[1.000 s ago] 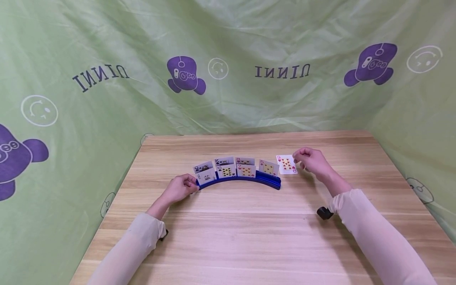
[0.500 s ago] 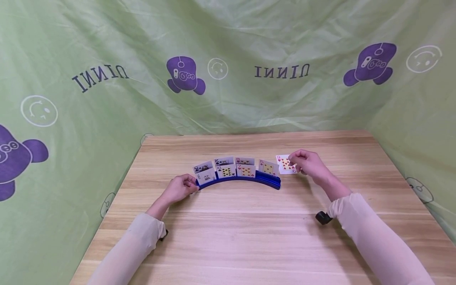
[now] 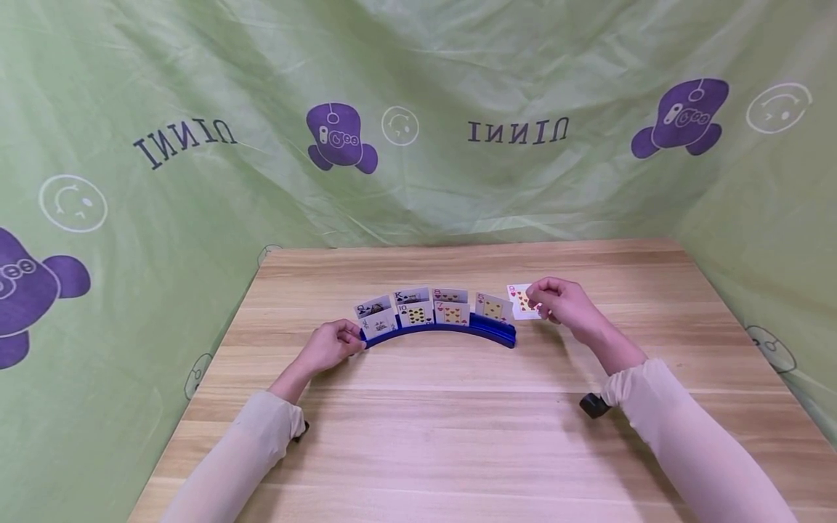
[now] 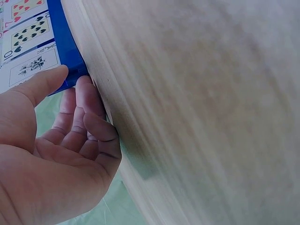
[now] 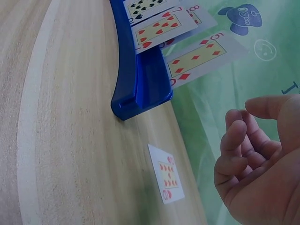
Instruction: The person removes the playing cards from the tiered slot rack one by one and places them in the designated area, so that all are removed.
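Note:
A curved blue card holder [image 3: 492, 330] stands on the table with playing cards in two rows. My left hand [image 3: 330, 343] grips its left end, thumb on the edge beside the joker [image 4: 33, 69] and fingers curled behind. Front cards include a ten of spades [image 3: 415, 315] and a seven of hearts [image 3: 451, 314]; a five of diamonds [image 3: 492, 309] stands at the back right. Past the holder's right end, a nine of hearts [image 5: 168, 176] lies face up on the table. Above that card hovers my right hand [image 3: 567, 301], fingers loosely curled, thumb near the index fingertip, nothing between them.
The wooden table [image 3: 418, 436] reaches back to a green printed curtain [image 3: 418, 189], which also hangs along both sides. Black wrist devices, such as the right one [image 3: 593, 405], stick out below the sleeves.
My right hand has shifted left and slightly down, from the nine of hearts' right edge to over its right part. The card, the holder and my left hand stay where they were.

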Motion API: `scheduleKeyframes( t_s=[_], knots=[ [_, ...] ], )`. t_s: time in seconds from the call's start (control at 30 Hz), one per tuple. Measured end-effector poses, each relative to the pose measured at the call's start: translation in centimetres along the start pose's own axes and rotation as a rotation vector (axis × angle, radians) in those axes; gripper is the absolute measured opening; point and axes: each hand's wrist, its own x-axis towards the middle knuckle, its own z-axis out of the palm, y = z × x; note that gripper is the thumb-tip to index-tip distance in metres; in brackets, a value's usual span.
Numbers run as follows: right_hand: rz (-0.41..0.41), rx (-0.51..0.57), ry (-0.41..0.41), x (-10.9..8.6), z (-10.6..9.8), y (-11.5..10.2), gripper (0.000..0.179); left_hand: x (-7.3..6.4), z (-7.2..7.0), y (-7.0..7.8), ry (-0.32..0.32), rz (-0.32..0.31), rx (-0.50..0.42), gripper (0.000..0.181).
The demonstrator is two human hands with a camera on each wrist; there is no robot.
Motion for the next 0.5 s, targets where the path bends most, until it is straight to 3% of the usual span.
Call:
scheduleKeyframes(
  t_s=[0.5],
  knots=[
    [0.019, 0.016, -0.022, -0.46, 0.54, 0.25, 0.024, 0.02, 0.14, -0.03, 0.002, 0.006, 0.004, 0.023]
  ],
)
